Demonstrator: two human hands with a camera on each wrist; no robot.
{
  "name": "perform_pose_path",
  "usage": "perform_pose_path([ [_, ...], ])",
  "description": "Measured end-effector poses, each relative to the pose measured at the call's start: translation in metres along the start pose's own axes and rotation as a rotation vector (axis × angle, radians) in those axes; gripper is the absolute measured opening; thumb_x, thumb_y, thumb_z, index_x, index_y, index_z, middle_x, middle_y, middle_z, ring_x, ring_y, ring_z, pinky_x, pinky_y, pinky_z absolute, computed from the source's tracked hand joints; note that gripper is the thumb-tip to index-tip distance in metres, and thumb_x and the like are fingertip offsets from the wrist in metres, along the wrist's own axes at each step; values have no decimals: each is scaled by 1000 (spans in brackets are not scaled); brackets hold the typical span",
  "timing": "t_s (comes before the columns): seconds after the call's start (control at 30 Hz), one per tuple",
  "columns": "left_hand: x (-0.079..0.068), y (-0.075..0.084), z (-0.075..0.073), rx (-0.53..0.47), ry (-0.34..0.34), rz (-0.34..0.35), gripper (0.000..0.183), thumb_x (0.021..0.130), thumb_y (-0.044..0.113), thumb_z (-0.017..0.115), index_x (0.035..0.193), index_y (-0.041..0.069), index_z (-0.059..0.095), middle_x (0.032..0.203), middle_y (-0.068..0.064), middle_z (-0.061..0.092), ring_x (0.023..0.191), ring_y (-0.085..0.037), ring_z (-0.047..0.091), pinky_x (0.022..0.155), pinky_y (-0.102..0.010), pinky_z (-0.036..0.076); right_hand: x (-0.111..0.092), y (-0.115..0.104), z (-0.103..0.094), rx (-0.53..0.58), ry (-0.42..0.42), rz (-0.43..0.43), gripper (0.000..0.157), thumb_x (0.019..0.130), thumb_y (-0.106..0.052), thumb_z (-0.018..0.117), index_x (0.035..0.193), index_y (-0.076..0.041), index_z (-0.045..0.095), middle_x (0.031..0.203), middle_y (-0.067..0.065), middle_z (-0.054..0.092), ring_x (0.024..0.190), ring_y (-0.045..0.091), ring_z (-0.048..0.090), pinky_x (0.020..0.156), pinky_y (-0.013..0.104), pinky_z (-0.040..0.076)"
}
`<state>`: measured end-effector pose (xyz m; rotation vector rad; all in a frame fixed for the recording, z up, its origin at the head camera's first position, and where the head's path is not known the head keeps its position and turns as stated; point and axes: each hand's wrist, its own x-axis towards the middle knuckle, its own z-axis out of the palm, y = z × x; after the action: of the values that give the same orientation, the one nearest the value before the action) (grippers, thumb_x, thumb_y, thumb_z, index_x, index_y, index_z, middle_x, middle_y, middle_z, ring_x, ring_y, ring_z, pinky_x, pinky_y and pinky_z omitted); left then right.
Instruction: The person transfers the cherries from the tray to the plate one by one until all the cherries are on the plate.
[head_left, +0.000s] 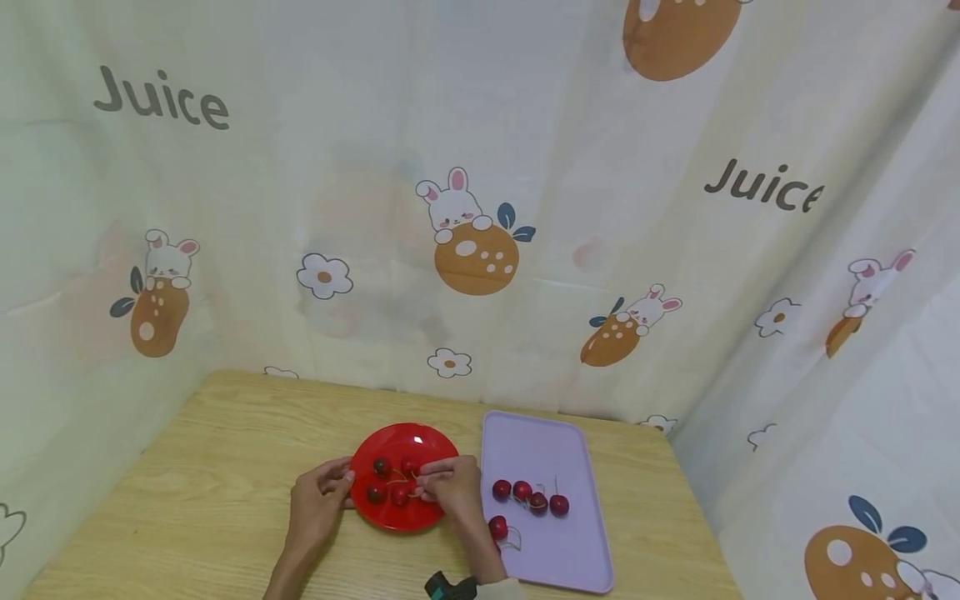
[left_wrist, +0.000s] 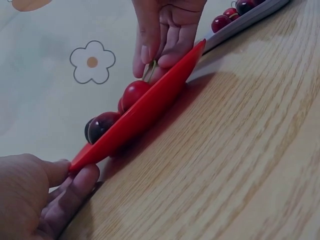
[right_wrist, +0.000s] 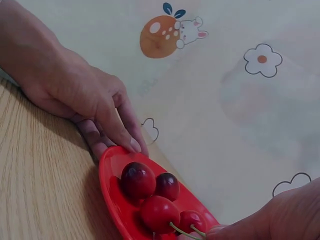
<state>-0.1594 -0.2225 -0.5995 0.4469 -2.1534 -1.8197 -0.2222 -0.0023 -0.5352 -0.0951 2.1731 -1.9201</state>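
Observation:
A round red plate (head_left: 408, 437) lies on the table, with several dark red cherries (right_wrist: 137, 181) in its middle. My left hand (head_left: 315, 500) pinches the plate's left rim, thumb on top and fingers beneath, as the left wrist view shows. Over the plate's right side, my right hand (head_left: 453, 487) pinches a cherry's green stem (left_wrist: 150, 72) between thumb and fingertips. That bright red cherry (left_wrist: 135, 93) sits low against the plate beside the others. Part of the plate's right edge is hidden behind the right hand.
To the right of the plate stands a lilac rectangular tray (head_left: 536, 442) with several stemmed cherries (head_left: 537, 502) on it; the right forearm overlaps its lower left edge. A printed curtain (head_left: 375, 208) hangs behind the wooden table (head_left: 247, 442). A dark device (head_left: 450, 586) sits at the right wrist.

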Motion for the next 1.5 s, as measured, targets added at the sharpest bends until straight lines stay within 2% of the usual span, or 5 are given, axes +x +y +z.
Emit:
perform_pose_path([
  [0.6,0,2,1,-12,-7,21,34,106,2,69,139,-5,69,123,-27,75,83,-5,76,69,-26,72,-2,-5,5,-317,43,-123,8,87,11,78,94,8,81,81,16,80,68,20,77,61,29,71],
  [0.77,0,1,0,3,-6,18,34,105,1,69,139,-4,70,123,-26,76,84,-6,76,68,-25,71,24,32,1,-368,36,-182,7,84,5,82,86,-1,82,70,0,76,63,7,71,53,21,63],
  [1.0,1,0,-1,4,-8,12,34,105,0,69,139,-4,70,123,-26,75,85,-7,75,69,-26,71,19,26,1,-394,52,-167,6,83,3,84,87,-1,82,71,3,77,64,11,71,54,27,65],
  [1.13,1,-1,-1,11,-6,19,34,105,1,69,139,-4,70,123,-26,75,84,-5,75,69,-25,71,35,51,-3,-395,70,-200,8,82,1,84,84,-7,82,68,-2,75,61,7,69,50,23,62],
  [1.5,1,0,0,-3,-10,13,35,106,1,69,140,-4,69,125,-27,74,85,-5,75,70,-27,72,-9,-9,-9,-340,80,-166,8,87,8,83,93,11,79,75,17,79,65,24,79,57,28,69],
])
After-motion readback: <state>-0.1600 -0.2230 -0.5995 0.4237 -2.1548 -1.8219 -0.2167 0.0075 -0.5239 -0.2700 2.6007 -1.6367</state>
